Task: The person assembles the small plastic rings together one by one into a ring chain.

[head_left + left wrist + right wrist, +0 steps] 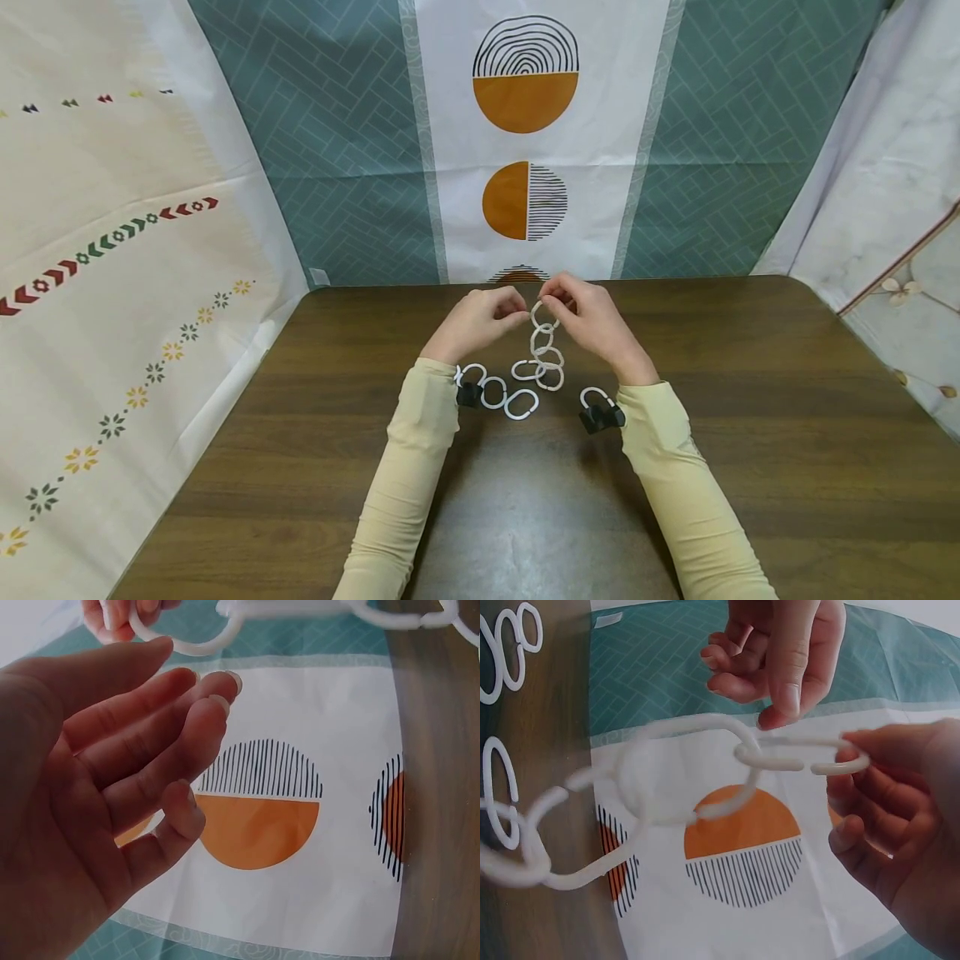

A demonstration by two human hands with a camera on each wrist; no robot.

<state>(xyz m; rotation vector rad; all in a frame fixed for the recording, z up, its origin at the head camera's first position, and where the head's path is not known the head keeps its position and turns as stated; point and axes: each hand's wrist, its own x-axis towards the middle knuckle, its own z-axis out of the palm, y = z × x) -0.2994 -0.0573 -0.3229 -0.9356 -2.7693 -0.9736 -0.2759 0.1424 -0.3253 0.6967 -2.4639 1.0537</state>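
Observation:
My right hand (588,321) pinches the end link (772,762) of a chain of white plastic C-shaped links between thumb and fingers. Below it the chain hangs down toward the table, its lower links overlapping near an oval link (517,375); whether that one is joined cannot be told. To the left of the chain's top, my left hand (483,318) is raised with nothing in it. The left wrist view shows its thumb and loosely bent fingers (172,742) apart, with the held link (199,649) beyond them.
Several loose white links lie on the brown wooden table (525,517), among them an oval one (507,408) near the middle and another link (596,389) by the right wrist. Black wrist cameras sit on both sleeves. A patterned cloth (345,167) hangs behind the table.

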